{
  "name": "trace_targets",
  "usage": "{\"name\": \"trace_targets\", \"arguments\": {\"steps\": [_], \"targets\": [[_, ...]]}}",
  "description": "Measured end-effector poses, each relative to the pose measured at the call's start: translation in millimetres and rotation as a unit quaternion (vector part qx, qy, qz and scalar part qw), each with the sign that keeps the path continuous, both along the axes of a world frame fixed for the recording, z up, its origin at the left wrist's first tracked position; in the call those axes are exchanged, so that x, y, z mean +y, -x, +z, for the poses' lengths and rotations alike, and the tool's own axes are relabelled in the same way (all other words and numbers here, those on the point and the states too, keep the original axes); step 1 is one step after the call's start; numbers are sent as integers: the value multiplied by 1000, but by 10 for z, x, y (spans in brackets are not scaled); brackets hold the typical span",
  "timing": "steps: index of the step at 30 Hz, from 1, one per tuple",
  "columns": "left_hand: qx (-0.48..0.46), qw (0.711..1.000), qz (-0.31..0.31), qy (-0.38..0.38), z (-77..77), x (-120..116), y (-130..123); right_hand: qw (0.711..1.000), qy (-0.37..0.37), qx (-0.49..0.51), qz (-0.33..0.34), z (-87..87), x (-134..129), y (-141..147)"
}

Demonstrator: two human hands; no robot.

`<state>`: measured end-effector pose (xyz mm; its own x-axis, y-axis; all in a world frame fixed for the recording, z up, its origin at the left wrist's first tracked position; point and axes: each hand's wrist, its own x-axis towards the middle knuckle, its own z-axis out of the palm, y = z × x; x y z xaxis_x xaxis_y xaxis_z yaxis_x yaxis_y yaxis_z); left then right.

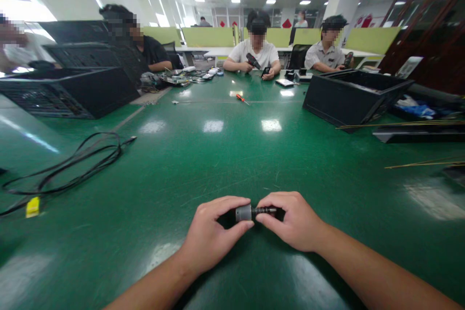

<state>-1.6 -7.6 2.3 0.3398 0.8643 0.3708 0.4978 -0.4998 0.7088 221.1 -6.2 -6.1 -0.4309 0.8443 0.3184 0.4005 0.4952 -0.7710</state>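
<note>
Low in the middle of the head view, a grey metal cylinder with a thin spring-wound shaft [243,213] lies level just above or on the green table; it looks like a hole saw. My left hand [214,227] has thumb and fingers closed around the grey cylinder. At the shaft end, my right hand [294,220] pinches the spiral part between thumb and forefinger. The shaft points right, and its tip shows between the fingers. Whether the piece touches the table, I cannot tell.
On the green table [203,150] lie a coiled black cable [109,155] with a yellow tag at left and an orange screwdriver [240,98] further back. Black computer cases [72,92] stand left, another black case [334,101] right. Several people sit beyond; one person [254,51] holds a power drill.
</note>
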Motion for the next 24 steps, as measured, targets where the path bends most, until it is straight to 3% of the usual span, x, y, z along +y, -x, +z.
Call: {"name": "trace_targets", "arguments": {"steps": [24], "targets": [[4,1000,4,-11,31,-10,-3,1000,-4,-1,-2,19,6,-3]]}}
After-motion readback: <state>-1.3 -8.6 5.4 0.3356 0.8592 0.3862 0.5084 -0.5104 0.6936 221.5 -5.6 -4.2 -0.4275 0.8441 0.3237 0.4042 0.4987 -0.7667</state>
